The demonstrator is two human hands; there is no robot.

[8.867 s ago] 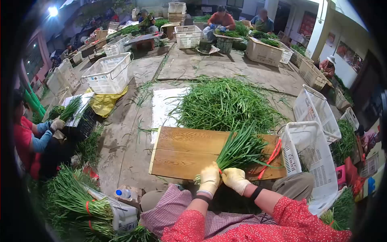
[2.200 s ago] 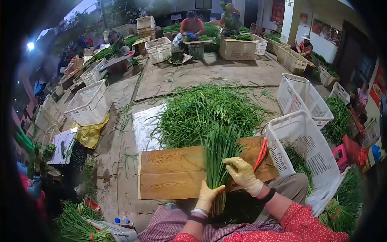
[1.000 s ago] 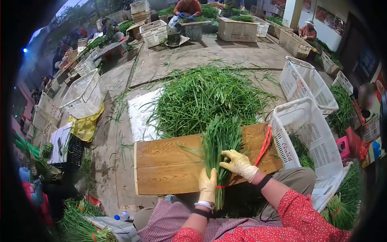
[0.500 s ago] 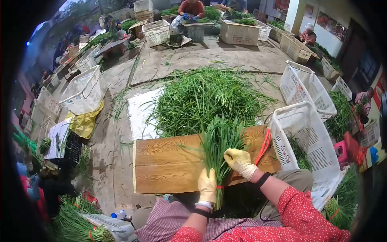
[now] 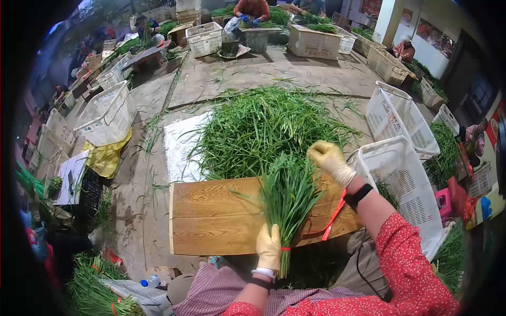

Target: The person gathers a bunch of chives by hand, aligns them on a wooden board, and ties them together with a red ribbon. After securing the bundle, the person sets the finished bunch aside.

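Note:
A bunch of long green chives (image 5: pixel 290 203) lies across the wooden board (image 5: pixel 216 216), its leaf tips pointing away from me. A red band (image 5: pixel 285 248) circles its stem end. My left hand (image 5: pixel 269 245), in a pale yellow glove, is closed round the stems beside the band at the board's near edge. Raised over the board's right side is my right hand (image 5: pixel 331 160), gloved too, apart from the bunch. Its fingers are curled, and what they hold, if anything, is hidden. Red strips (image 5: pixel 335 213) hang at the board's right. Behind the board is a heap of loose chives (image 5: pixel 263 129).
White plastic crates (image 5: pixel 408 179) stand close on my right, another crate (image 5: pixel 108 117) to the left. Tied bunches (image 5: pixel 100 284) lie at lower left near a bottle (image 5: pixel 151 281). A person in red (image 5: pixel 252 10) works at the back among more crates.
My right hand has left the bunch and moved up and right, toward the heap's near right side. My left hand still grips the stems. The red strips have shifted slightly.

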